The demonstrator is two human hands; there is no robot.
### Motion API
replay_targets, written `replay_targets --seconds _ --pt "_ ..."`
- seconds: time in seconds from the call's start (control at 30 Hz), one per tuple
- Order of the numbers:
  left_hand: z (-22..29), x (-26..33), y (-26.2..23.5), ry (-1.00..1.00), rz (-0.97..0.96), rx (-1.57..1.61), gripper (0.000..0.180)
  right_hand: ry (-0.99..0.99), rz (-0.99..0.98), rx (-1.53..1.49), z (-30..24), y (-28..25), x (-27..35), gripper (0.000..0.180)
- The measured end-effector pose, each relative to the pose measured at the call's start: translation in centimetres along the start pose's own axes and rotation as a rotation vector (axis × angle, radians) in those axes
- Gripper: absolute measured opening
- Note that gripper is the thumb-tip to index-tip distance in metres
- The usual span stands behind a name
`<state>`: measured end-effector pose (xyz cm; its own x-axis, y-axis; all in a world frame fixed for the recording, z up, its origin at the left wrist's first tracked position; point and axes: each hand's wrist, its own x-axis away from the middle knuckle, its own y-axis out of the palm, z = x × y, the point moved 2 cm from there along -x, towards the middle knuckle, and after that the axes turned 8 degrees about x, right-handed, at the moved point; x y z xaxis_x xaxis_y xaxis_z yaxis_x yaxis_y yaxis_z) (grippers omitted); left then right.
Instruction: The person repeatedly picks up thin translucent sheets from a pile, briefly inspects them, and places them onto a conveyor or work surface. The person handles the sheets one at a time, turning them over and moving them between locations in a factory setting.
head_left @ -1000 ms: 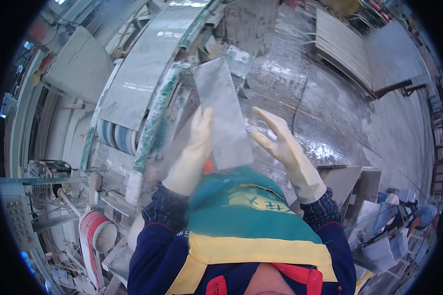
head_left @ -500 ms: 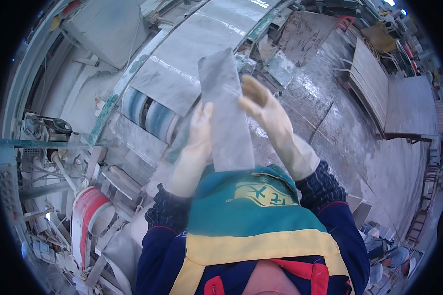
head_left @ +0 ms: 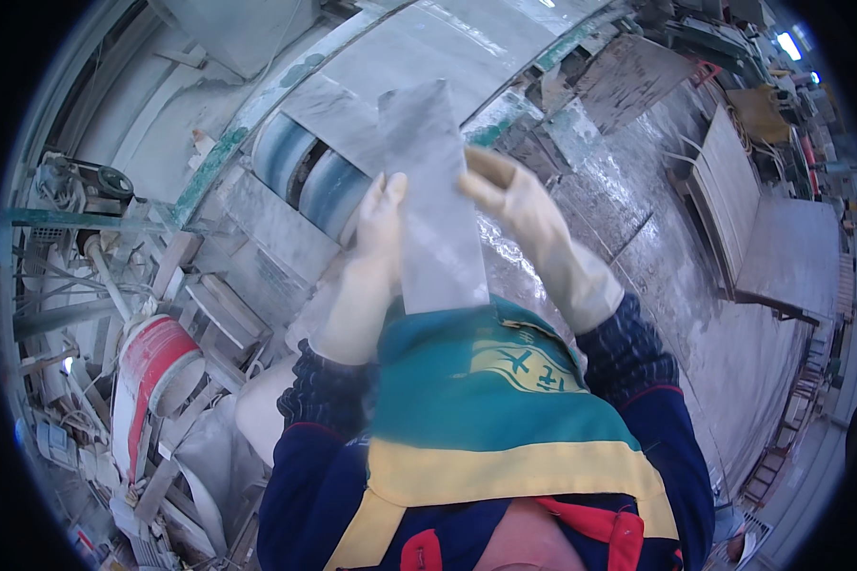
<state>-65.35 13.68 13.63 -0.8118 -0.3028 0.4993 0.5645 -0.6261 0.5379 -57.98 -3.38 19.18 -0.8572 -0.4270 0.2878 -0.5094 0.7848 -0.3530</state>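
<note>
I hold a long, flat grey stone slab in front of my apron, its lower end close against the cloth. Along its left edge, my left hand in a cream rubber glove grips it, thumb on the near face and fingers mostly hidden behind. My right hand, gloved the same way, is bent at the slab's right edge, thumb and fingertips touching there. The green apron has a yellow band.
Beyond the slab runs a machine bed with green-edged rails and blue-grey rollers. Left stands a dusty red-and-white machine part among wooden offcuts. To the right, large boards lean near a wet floor.
My view has shifted, so the machine bed and rollers appear further right. The slab and both hands sit slightly higher in the picture, with much the same hold.
</note>
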Motion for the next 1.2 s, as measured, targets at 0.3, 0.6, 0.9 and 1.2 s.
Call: replay_targets --seconds 0.3,0.6,0.9,1.2 --pt "0.1 -5.0 -7.5 0.188 0.091 0.150 0.045 -0.015 -0.268 0.344 1.3 2.5 5.7 0.069" --pt "0.4 -14.9 -18.4 0.424 0.343 -0.011 0.046 0.284 -0.033 -0.002 5.7 -0.8 8.5 0.054" --pt "-1.1 -18.0 -18.7 0.387 0.451 -0.087 0.051 0.359 0.055 -0.042 7.0 -1.4 9.6 0.052" --pt "-0.1 -17.0 -16.3 0.394 0.613 -0.441 0.057 0.365 0.002 0.010 7.4 -0.9 7.3 0.050"
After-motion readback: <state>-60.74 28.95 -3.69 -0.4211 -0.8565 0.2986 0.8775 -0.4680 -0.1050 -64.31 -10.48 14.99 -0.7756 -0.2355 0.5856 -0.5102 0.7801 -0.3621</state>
